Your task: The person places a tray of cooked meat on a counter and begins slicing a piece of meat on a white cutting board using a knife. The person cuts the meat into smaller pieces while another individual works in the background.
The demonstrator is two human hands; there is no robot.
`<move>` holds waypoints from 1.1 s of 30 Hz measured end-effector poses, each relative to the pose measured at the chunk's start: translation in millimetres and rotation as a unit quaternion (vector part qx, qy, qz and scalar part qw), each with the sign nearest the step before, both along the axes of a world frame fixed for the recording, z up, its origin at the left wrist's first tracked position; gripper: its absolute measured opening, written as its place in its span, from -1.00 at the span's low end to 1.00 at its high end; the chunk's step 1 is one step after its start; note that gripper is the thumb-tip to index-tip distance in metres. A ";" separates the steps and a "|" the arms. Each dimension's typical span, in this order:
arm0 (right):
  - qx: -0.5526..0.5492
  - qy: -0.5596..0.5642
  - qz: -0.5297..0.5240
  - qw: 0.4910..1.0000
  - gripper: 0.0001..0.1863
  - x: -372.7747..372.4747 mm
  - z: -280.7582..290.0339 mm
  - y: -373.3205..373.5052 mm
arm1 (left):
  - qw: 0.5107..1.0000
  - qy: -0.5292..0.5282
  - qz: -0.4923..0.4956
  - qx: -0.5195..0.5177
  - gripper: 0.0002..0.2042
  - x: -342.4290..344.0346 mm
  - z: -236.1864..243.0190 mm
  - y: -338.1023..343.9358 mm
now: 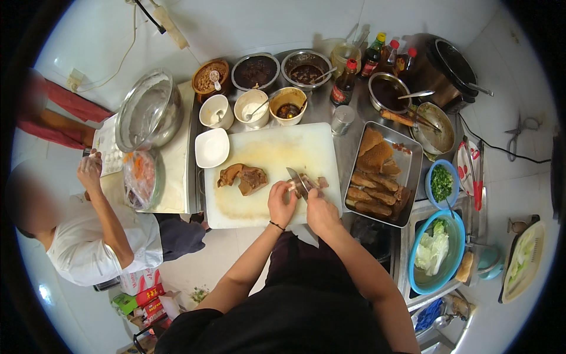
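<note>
On the white cutting board (274, 141), my right hand (322, 213) grips a knife (297, 182) with its blade tipped down at the board. Close beside the blade, my left hand (282, 203) has its fingers curled on a small piece of meat, mostly hidden under the fingertips. Cut bits of meat (321, 182) lie just right of the blade. Further left on the board rests a larger brown cooked piece of meat (244, 179). A white square bowl (212, 147) stands at the board's upper left corner.
Bowls of sauces and seasonings (255, 72) line the back. At right are a metal tray (411, 194) of browned food, a bowl of chopped greens (442, 182) and a blue basin (414, 277) with lettuce. Another person (112, 236) works at the left beside a steel bowl (150, 109).
</note>
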State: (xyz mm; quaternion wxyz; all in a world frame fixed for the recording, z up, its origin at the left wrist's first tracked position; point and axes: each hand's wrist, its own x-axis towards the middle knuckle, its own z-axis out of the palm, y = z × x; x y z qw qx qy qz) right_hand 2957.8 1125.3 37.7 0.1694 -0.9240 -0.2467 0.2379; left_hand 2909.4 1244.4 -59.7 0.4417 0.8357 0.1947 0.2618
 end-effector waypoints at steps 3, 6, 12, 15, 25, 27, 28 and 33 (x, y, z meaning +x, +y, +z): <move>-0.014 0.031 0.005 0.999 -0.84 -0.3 2.7 3.3 | 1.000 -0.004 0.003 0.000 -0.80 -1.0 -0.5 0.1; -0.009 0.038 -0.006 0.999 -0.83 0.0 1.7 4.9 | 1.000 0.007 0.004 0.007 -0.80 -0.7 -1.3 1.0; -0.020 0.050 -0.001 0.999 -0.82 0.5 9.3 5.4 | 0.999 0.013 0.008 0.029 -0.80 -0.3 -6.2 2.6; -0.030 0.060 -0.008 0.998 -0.82 -0.8 12.3 7.6 | 1.000 0.020 0.015 0.015 -0.80 0.8 0.0 0.9; -0.035 0.065 -0.014 0.997 -0.76 5.4 12.7 24.0 | 0.999 0.000 -0.003 0.042 -0.80 2.0 0.0 4.7; -0.037 0.051 -0.013 0.998 -0.72 7.9 16.3 26.8 | 0.999 0.005 -0.007 0.040 -0.80 4.2 2.4 5.0; -0.047 0.043 -0.012 0.998 -0.76 7.4 14.0 28.3 | 0.999 0.020 -0.005 0.027 -0.80 4.2 4.5 4.3; -0.056 0.033 -0.022 0.998 -0.80 1.7 -9.9 35.8 | 0.999 0.031 0.000 -0.013 -0.80 1.8 9.3 2.6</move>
